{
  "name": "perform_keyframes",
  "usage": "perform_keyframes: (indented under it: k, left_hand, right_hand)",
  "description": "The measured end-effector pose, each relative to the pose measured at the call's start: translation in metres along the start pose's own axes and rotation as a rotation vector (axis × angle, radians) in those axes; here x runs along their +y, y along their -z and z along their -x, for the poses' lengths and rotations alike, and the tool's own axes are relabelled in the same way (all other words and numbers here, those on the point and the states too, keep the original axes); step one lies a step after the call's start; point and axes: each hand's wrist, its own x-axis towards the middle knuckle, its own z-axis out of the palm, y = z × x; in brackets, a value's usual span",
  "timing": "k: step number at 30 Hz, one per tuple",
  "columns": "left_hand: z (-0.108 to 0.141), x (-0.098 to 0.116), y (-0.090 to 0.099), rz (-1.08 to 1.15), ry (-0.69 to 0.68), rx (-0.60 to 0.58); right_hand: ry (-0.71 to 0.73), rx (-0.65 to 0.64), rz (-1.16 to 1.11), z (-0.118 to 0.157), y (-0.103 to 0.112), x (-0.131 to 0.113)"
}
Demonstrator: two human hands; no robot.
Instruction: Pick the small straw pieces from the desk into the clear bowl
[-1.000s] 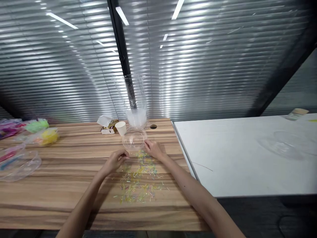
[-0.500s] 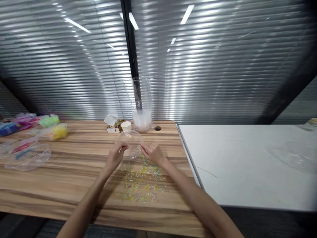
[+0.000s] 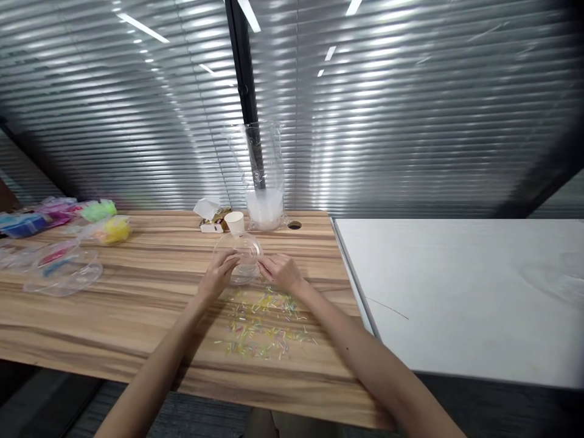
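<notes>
A clear round plastic container [image 3: 249, 243] stands out faintly against the wood, between my hands. My left hand [image 3: 219, 275] is closed in a pinch at its left side, the fingertips overlapping the clear plastic. At its right rim, my right hand [image 3: 281, 272] pinches with thumb and forefinger. Whether any tiny piece is also between the fingers cannot be made out. Many short, thin tube-like bits [image 3: 262, 328] in yellow, green, blue and pink lie scattered on the table just below the hands.
Behind the container stand a paper cup [image 3: 235, 222], a tissue pack [image 3: 213, 218] and a clear bag of white containers [image 3: 265, 208]. At left lie a clear divided tray [image 3: 68, 283] and bags of coloured material [image 3: 116, 229]. A white table [image 3: 438, 292] adjoins on the right.
The view has tilted slightly down, so the table sits higher in the picture. My left fingers have stretched a little further over the clear plastic; my right hand stays at the rim.
</notes>
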Motion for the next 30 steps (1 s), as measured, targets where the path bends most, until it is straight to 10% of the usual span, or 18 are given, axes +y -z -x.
perform_keyframes:
  k: [8, 18, 30]
  left_hand:
    - [-0.009, 0.009, 0.035, -0.191, -0.039, 0.257]
    - [0.101, 0.061, 0.096, 0.029, 0.222, -0.348]
    - [0.114, 0.115, 0.07, 0.128, 0.44, -0.338]
  right_hand:
    - [-0.141, 0.027, 0.056, 0.005, 0.01, 0.018]
    - [-0.227, 0.051, 0.024, 0.011, 0.001, 0.023]
    - [-0.763, 0.018, -0.152, 0.024, 0.005, 0.046]
